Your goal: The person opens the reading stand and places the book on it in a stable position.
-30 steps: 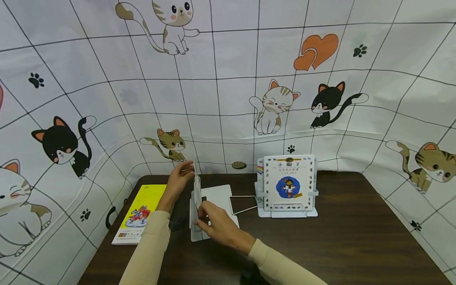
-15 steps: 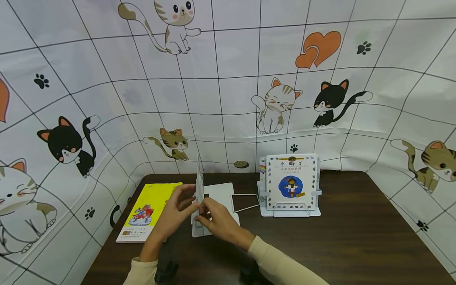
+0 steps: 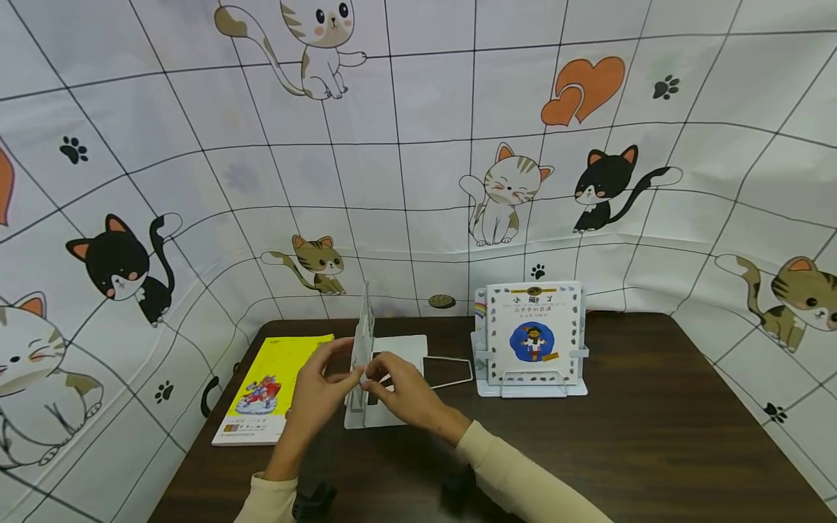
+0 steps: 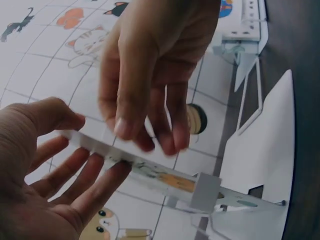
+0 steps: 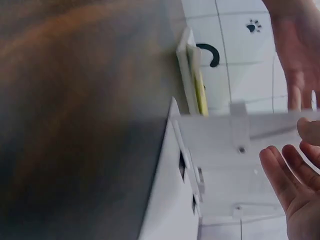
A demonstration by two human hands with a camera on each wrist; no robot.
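Note:
A white bookstand (image 3: 392, 418) stands on the table with its back panel (image 3: 364, 334) upright and edge-on to me. My left hand (image 3: 320, 388) grips the panel's edge, with its fingers on the printed side and the thumb over the edge; this shows in the left wrist view too, where a white clip (image 4: 205, 192) sits lower on the panel. From the other side, my right hand (image 3: 408, 388) reaches to the same edge, its fingers loosely bent and fingertips right at the panel. The panel's plain back (image 5: 225, 140) carries small screws. A wire loop (image 3: 451, 370) sticks out beside the base.
At the right, a second white stand (image 3: 480, 388) bears a white picture book (image 3: 532, 305) with a blue circle on it. A yellow-and-white book (image 3: 261, 385) lies flat at the left. A cat-print curtain (image 3: 425, 181) hangs behind the dark table (image 3: 588, 450).
My left hand has come down from the panel's top to its near edge, close to the right hand. The stand has turned slightly, showing more of the panel's face.

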